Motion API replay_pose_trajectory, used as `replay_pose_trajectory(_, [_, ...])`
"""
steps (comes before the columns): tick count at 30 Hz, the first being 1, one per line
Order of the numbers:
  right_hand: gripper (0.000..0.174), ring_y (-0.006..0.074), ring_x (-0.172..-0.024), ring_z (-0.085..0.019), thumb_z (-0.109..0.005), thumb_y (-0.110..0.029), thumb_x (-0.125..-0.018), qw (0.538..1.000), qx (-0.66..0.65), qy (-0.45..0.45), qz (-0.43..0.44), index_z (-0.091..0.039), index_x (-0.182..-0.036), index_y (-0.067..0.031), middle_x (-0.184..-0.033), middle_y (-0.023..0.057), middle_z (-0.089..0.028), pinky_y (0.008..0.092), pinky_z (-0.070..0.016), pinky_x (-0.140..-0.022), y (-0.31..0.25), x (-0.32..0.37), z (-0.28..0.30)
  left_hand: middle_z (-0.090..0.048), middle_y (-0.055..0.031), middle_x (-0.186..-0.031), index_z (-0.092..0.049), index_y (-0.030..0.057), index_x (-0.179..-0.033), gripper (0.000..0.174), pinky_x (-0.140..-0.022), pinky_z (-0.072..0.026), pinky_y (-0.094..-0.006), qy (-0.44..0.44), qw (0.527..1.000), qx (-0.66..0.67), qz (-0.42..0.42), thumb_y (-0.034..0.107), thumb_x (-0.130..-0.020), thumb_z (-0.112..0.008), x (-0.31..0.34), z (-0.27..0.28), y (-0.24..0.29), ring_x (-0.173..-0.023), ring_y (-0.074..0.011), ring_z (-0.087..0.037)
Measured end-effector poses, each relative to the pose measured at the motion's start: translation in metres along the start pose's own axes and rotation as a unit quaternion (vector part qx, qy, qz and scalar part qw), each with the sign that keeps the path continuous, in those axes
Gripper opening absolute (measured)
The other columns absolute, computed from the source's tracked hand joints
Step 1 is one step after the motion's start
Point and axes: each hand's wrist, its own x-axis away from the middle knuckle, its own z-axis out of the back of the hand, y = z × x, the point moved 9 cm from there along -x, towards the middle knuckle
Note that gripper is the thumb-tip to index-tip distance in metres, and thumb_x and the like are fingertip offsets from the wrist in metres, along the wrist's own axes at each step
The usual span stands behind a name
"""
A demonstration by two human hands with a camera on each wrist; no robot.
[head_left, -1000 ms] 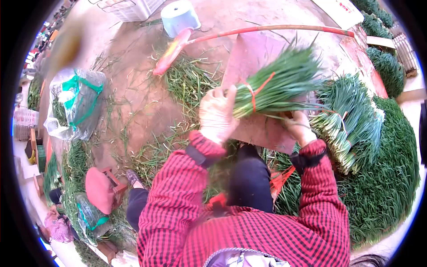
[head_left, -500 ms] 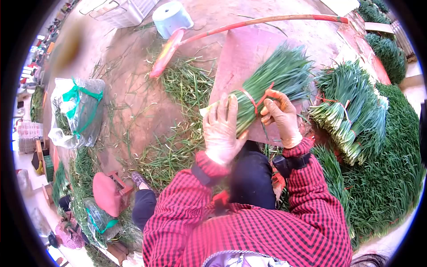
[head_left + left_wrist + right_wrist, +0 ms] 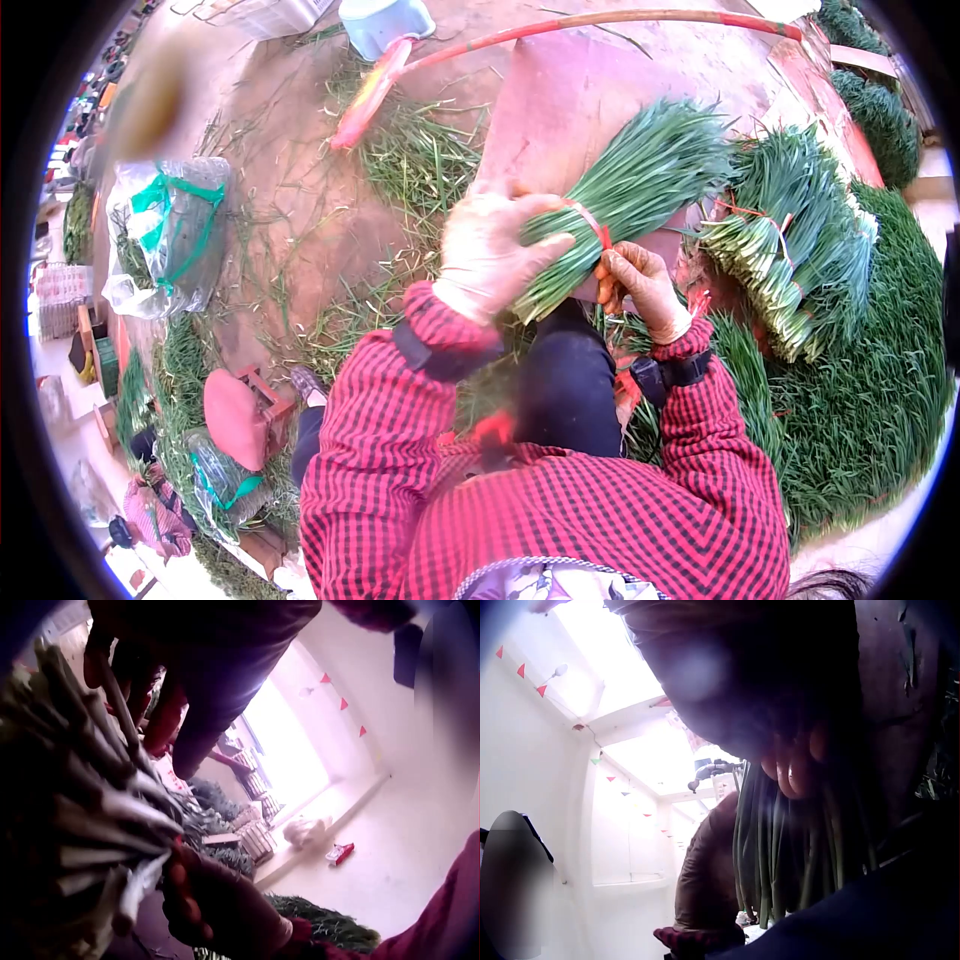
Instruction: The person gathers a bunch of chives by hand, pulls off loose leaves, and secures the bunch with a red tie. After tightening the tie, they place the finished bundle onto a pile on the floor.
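A bundle of green chives (image 3: 655, 165) lies slanted over my knees and a pink board, its pale cut stems toward me. My left hand (image 3: 490, 245) holds the bundle near the stem end, thumb across the top. Around the stalks runs a red tie (image 3: 592, 222). The gloved fingers of my right hand (image 3: 645, 285) are curled and pinch the tie at the bundle's near right side. In the left wrist view the pale stem ends (image 3: 112, 817) fan out beside the right hand (image 3: 225, 900). Green stalks (image 3: 780, 840) hang below curled fingertips in the right wrist view.
Tied chive bundles (image 3: 790, 240) are stacked at right beside a large green heap (image 3: 860, 400). Ahead are a pink board (image 3: 550, 100), a long red-handled tool (image 3: 600, 18) and a blue stool (image 3: 385, 25). Loose trimmings (image 3: 415, 155) and a plastic-wrapped bale (image 3: 170, 235) lie left.
My right hand has come from under the leaves onto the tie, then drawn it down to the bundle's near side. My left hand has kept its hold, its thumb now over the stalks.
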Motion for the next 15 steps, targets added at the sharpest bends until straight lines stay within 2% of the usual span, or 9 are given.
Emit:
replay_pose_trajectory(3, [0.028,0.0119,-0.053,-0.060,-0.057,-0.030,-0.099,1.000,0.016,0.011,0.004,-0.063,-0.091,-0.0032,-0.067,0.0060,-0.064,0.0225,-0.0485,-0.050,-0.002,-0.001,0.000,-0.066,-0.0069,-0.095,-0.074,0.0121,-0.094,0.023,-0.086,-0.0468,-0.0393,-0.012,0.999,0.022,-0.047,0.023,-0.074,-0.077,0.001,-0.019,0.017,-0.095,-0.0297,-0.060])
replay_pose_trajectory(6, [0.028,0.0114,-0.054,-0.059,-0.058,-0.030,-0.099,0.999,0.041,0.020,0.011,-0.063,-0.091,-0.0035,-0.067,0.0053,-0.063,0.0224,-0.0484,-0.051,-0.007,0.000,0.000,-0.068,-0.0067,-0.090,-0.074,0.0097,-0.090,0.015,-0.082,-0.0481,-0.0355,0.019,0.996,0.084,0.012,0.019,-0.078,-0.075,0.007,-0.014,-0.008,-0.089,-0.0258,-0.063])
replay_pose_trajectory(7, [0.028,0.0109,-0.055,-0.060,-0.058,-0.030,-0.099,0.999,0.033,0.021,0.024,-0.062,-0.090,-0.0039,-0.068,0.0050,-0.064,0.0224,-0.0485,-0.051,-0.002,-0.002,0.005,-0.068,-0.0052,-0.084,-0.073,0.0075,-0.087,0.010,-0.085,-0.0475,-0.0343,0.007,0.966,0.251,0.065,0.014,-0.079,-0.074,0.010,-0.014,-0.024,-0.088,-0.0212,-0.062])
replay_pose_trajectory(8, [0.028,0.0107,-0.055,-0.060,-0.057,-0.030,-0.100,0.999,0.031,0.023,0.020,-0.062,-0.090,-0.0041,-0.068,0.0050,-0.064,0.0224,-0.0485,-0.051,0.003,-0.003,0.010,-0.069,-0.0019,-0.087,-0.073,0.0047,-0.086,0.009,-0.083,-0.0475,-0.0289,-0.016,0.878,0.429,0.214,0.013,-0.084,-0.073,0.025,-0.017,-0.050,-0.086,-0.0137,-0.061])
replay_pose_trajectory(10, [0.028,0.0105,-0.055,-0.060,-0.057,-0.031,-0.100,0.999,0.025,0.028,0.017,-0.062,-0.090,-0.0043,-0.068,0.0049,-0.064,0.0225,-0.0485,-0.051,0.006,-0.004,0.014,-0.068,-0.0022,-0.090,-0.073,0.0045,-0.093,0.011,-0.076,-0.0478,-0.0243,0.103,0.787,0.576,0.193,0.013,-0.087,-0.072,0.043,0.010,-0.091,-0.081,-0.0088,-0.061])
replay_pose_trajectory(11, [0.028,0.0102,-0.056,-0.060,-0.057,-0.032,-0.100,0.999,0.022,0.025,0.015,-0.062,-0.090,-0.0054,-0.069,0.0043,-0.064,0.0224,-0.0486,-0.052,0.006,-0.005,0.013,-0.068,-0.0043,-0.096,-0.070,0.0049,-0.099,0.016,-0.080,-0.0519,-0.0262,0.098,0.749,0.629,0.183,0.019,-0.091,-0.069,0.050,0.022,-0.113,-0.086,-0.0106,-0.063])
replay_pose_trajectory(12, [0.028,0.0101,-0.056,-0.060,-0.057,-0.032,-0.099,0.999,0.020,0.031,0.014,-0.062,-0.090,-0.0058,-0.069,0.0040,-0.064,0.0223,-0.0485,-0.052,0.007,-0.004,0.013,-0.068,-0.0048,-0.101,-0.069,0.0045,-0.103,0.019,-0.082,-0.0513,-0.0245,0.149,0.706,0.666,0.186,0.019,-0.091,-0.069,0.056,0.036,-0.126,-0.091,-0.0092,-0.063])
replay_pose_trajectory(14, [0.028,0.0099,-0.056,-0.061,-0.058,-0.032,-0.099,0.999,0.019,0.043,0.012,-0.061,-0.089,-0.0066,-0.070,0.0035,-0.065,0.0221,-0.0483,-0.052,0.006,-0.004,0.013,-0.065,-0.0085,-0.113,-0.062,0.0021,-0.120,0.035,-0.086,-0.0514,-0.0250,0.170,0.820,0.474,0.271,0.014,-0.088,-0.071,0.067,0.048,-0.143,-0.098,-0.0121,-0.063])
replay_pose_trajectory(15, [0.028,0.0093,-0.056,-0.060,-0.058,-0.033,-0.099,0.999,0.023,0.045,0.017,-0.061,-0.088,-0.0072,-0.070,0.0032,-0.065,0.0215,-0.0480,-0.052,0.004,-0.005,0.012,-0.062,-0.0101,-0.118,-0.058,0.0008,-0.125,0.044,-0.090,-0.0506,-0.0272,0.115,0.869,0.421,0.232,0.013,-0.086,-0.074,0.055,0.047,-0.121,-0.102,-0.0149,-0.062])
